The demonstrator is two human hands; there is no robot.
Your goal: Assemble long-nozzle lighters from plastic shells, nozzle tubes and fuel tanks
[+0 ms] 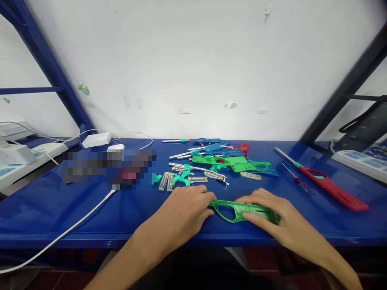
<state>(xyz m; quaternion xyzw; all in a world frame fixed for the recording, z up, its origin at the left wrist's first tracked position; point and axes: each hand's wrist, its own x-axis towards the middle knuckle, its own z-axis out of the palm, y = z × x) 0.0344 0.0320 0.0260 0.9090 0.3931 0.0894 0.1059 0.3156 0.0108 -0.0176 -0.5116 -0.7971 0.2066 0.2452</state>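
A green lighter casing with an oval opening lies sideways near the front edge of the table. My right hand grips its wide body, thumb on the near side and fingers over the far side. At the narrow end, my left hand is closed with thumb and fingers on the tip, which they partly cover. Just beyond my hands are clear fuel tanks, teal triggers, metal lighter tubes and green casing halves.
A closed red lighter and a small screwdriver lie to the right. Blue casing pieces are piled toward the wall. On the left, a white cable runs to a blurred-out object, near a white power strip.
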